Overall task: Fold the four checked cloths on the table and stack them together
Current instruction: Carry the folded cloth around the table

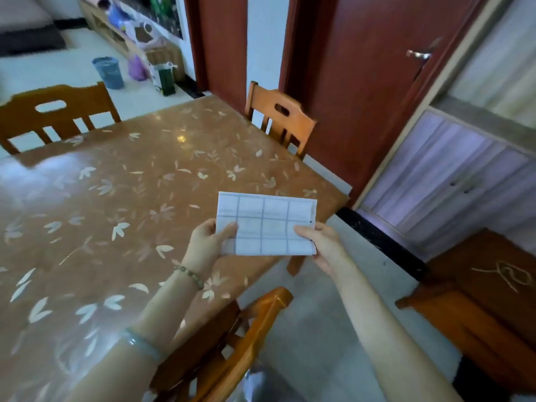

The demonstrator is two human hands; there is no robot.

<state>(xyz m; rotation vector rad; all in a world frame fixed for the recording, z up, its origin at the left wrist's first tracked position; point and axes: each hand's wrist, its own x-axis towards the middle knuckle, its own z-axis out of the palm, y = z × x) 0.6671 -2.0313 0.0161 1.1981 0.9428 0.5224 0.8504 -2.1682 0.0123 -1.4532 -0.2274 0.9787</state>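
Both hands hold one folded checked cloth [266, 223] in the air above the near right corner of the table [121, 204]. The left hand [210, 237] grips the cloth's left edge, its thumb lying across the top face and the other fingers tucked behind the fabric. The right hand [320, 242] pinches the right edge in the same way, thumb on top and fingers underneath. Neither hand is spread; each is closed on the cloth. A beaded bracelet [191, 275] sits on the left wrist and a pale bangle [142, 345] further up the forearm.

A wooden chair [232, 340] stands just below the arms, its back rail close under the forearms. Another chair [278, 117] sits at the far right side of the table and a third chair [58, 111] at the far left. A red-brown door [368, 74] is behind, and a blue bin [108, 71] stands on the floor well beyond the table.

The cloth is white with thin grey-blue grid lines, folded into a flat, tidy rectangle, held roughly level with its long side running left to right. The table's leaf-patterned top shows no other cloths in view.
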